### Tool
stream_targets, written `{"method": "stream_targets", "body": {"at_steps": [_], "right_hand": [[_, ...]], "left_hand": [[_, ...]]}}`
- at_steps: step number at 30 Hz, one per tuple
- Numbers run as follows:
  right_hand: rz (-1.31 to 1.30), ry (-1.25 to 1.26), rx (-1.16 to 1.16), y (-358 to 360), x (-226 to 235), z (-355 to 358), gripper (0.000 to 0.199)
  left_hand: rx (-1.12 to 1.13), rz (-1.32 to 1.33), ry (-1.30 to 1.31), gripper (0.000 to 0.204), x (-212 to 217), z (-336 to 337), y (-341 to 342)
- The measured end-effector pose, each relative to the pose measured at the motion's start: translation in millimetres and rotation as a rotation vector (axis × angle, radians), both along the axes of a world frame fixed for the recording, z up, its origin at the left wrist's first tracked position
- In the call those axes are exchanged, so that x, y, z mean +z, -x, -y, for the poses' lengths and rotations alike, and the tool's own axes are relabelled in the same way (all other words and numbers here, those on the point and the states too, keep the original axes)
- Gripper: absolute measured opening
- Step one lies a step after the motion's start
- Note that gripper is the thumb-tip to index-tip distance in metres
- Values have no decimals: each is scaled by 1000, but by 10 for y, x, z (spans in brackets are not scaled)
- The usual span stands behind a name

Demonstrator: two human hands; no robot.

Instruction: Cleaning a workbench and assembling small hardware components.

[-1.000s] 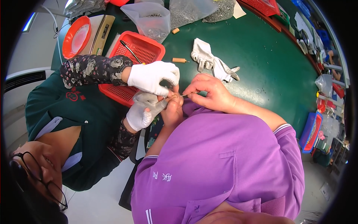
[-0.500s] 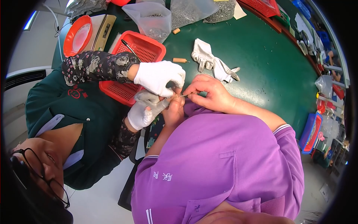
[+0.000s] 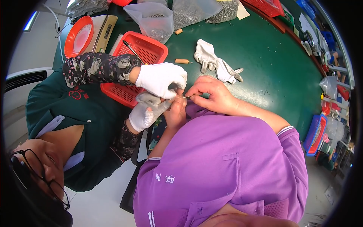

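My right hand (image 3: 213, 94) is closed in a pinch on a thin metal needle-like rod (image 3: 186, 97), its tip pointing left at my other hand. Just left of it, my left hand (image 3: 176, 113) is closed, with its fingertips together by that tip; whatever small thing they hold is too hidden to name. A co-worker's white-gloved hand (image 3: 160, 79) reaches over from the left, its fingertips close against mine. The co-worker's other gloved hand (image 3: 145, 113), greyish at the palm, sits beside my left hand, partly covering the spot where all the fingers meet.
Red plastic baskets (image 3: 159, 48) stand at left on the green table (image 3: 261, 56). White gloves (image 3: 211, 60) and a wooden-handled tool (image 3: 182, 61) lie beyond my hands. Bags of small metal parts (image 3: 191, 13) line the back, near a scale (image 3: 104, 32) with a red dish (image 3: 78, 37).
Almost nothing differs. The co-worker's upper gloved hand and head have shifted very slightly; my hands keep their place and grip.
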State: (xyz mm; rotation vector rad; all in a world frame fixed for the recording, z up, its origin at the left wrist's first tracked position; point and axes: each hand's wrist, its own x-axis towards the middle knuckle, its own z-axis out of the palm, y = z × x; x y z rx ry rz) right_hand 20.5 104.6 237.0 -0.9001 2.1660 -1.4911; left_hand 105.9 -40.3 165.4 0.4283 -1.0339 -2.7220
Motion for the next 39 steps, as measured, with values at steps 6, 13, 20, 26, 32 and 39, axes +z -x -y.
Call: {"method": "stream_targets", "body": {"at_steps": [6,13,20,26,32,39], "right_hand": [[-38,-1,9,2,-8,39,11],[-70,-12,3,27,-43,37,11],[182,-31,-128,-23,-223,-198,10],[552,-61,-276,-97,-449,-605,8],[591,-4,-297,-134,-726,-774,8],[662,14,-219,-84,-810,-860,9]], "left_hand": [[44,-41,28,30,41,5,-23],[28,-104,11,22,14,48,43],[-138,90,154,17,-42,62,-130],[-402,215,216,6,-258,-24,-146],[-516,317,305,5,-307,-144,-46],[-611,348,344,5,-326,-221,100]]}}
